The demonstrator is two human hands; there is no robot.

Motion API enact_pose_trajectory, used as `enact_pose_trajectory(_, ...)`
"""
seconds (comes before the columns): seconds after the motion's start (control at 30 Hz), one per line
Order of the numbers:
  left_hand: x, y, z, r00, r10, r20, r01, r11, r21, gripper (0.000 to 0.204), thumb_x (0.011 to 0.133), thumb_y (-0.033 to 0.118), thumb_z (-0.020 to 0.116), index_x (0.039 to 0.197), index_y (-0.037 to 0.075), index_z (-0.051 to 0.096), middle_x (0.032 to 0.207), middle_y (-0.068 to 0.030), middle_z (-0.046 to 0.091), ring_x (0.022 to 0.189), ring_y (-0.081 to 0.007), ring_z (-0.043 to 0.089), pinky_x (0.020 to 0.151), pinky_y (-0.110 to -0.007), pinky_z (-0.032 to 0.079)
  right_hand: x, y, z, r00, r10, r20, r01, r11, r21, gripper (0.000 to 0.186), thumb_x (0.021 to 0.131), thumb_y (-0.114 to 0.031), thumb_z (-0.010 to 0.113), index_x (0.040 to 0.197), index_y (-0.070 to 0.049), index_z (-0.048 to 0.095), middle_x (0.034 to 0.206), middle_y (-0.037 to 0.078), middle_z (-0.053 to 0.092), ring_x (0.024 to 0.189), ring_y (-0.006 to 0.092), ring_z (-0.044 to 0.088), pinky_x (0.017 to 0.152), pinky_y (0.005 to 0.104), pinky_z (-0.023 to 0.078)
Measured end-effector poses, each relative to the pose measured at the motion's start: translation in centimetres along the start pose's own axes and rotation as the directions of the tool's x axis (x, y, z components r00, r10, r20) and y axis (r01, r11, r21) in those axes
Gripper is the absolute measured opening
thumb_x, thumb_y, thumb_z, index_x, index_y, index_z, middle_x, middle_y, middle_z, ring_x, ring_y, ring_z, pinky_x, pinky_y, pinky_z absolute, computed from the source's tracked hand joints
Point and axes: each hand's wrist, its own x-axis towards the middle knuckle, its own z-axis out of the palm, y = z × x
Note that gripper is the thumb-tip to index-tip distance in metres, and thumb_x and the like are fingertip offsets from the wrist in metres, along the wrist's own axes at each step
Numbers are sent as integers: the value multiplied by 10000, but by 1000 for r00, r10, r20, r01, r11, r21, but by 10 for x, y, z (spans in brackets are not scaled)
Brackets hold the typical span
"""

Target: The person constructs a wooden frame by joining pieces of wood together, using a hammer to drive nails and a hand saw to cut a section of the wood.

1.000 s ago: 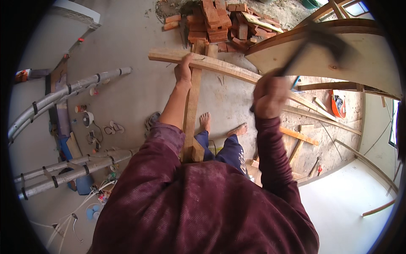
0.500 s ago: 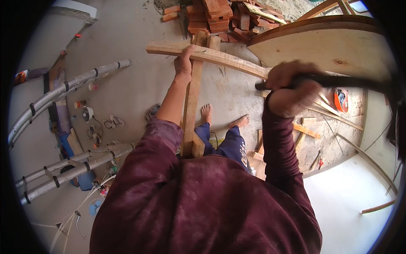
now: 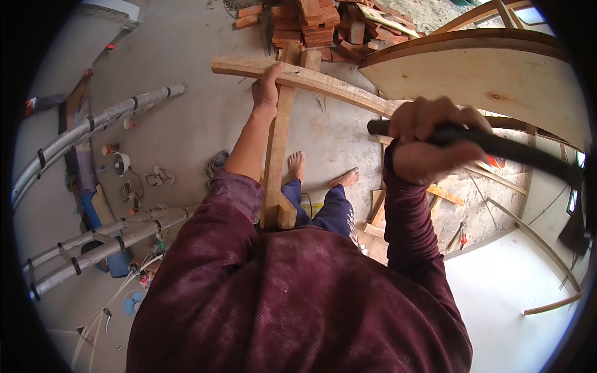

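Curved wooden slat (image 3: 311, 79): one, lying crosswise near top centre, resting on the upper end of one upright post (image 3: 276, 155). Left hand (image 3: 267, 92): closed over the slat at the crossing with the post, fingers wrapped over its edge. Right hand (image 3: 429, 140): fist clenched around one dark tool handle (image 3: 497, 146), held near the camera at right; handle running out toward the right rim, head of the tool blurred at the edge, kind not determinable.

Post: one long piece, standing between the legs, foot of it joined by one short block (image 3: 287, 214) just beside it. Bare feet (image 3: 297, 166): two, on the concrete floor (image 3: 186, 50), one either side of the post line. Maroon sleeves and dark blue trousers filling the lower centre.

Plywood panel (image 3: 485, 81): one large curved-edged sheet, upper right, behind the right hand. Brick pile (image 3: 317, 25): one heap, top centre, beyond the slat; count of bricks not determinable. Grey pipes (image 3: 93, 124): two bundles at left, one upper, one lower, each banded with dark straps. Sandals (image 3: 158, 177): one pair, between the pipe bundles. Loose thin strips (image 3: 550, 304): several on the floor at right, well apart from the slat.
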Motion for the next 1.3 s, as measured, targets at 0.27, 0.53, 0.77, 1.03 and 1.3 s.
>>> enact_pose_trajectory(0.27,14,11,21,994,73,77,-71,997,-24,565,725,350,745,1098,-52,609,1027,-92,627,961,-190,569,882,-317,429,-72,84,-49,780,601,174,-254,559,-790,325,960,-331,498,864,-21,481,608,244,541,605,432,568,509,482,417)
enact_pose_trajectory(0.53,0,-12,17,996,87,-27,-89,994,-64,497,707,315,768,1041,-30,640,1042,-82,631,983,-177,555,907,-305,403,-36,45,-18,998,63,-2,-63,992,-113,439,960,-555,383,826,-149,484,541,0,412,407,106,359,384,253,319)
enact_pose_trajectory(0.77,8,-16,18,990,135,46,-136,991,18,438,776,346,696,1096,50,646,1053,-43,603,976,-184,554,874,-352,431,-83,76,-93,796,600,-84,-473,528,-706,381,948,-354,534,1064,4,591,719,161,629,657,346,606,634,418,503)
enact_pose_trajectory(1.03,0,-6,27,999,27,17,-26,999,-46,644,679,334,785,1136,-65,569,1085,-113,597,997,-196,557,867,-332,442,-74,76,-65,937,308,167,-190,847,-496,254,945,-313,512,924,-60,512,685,177,520,568,340,507,503,391,425)
enact_pose_trajectory(1.3,0,-3,8,999,-16,-30,15,999,-38,551,725,323,754,1109,-46,615,1103,-94,601,989,-181,561,892,-321,439,-22,42,-36,977,196,-82,-212,912,-351,417,978,-462,390,888,-68,495,600,60,454,437,184,414,410,305,356)
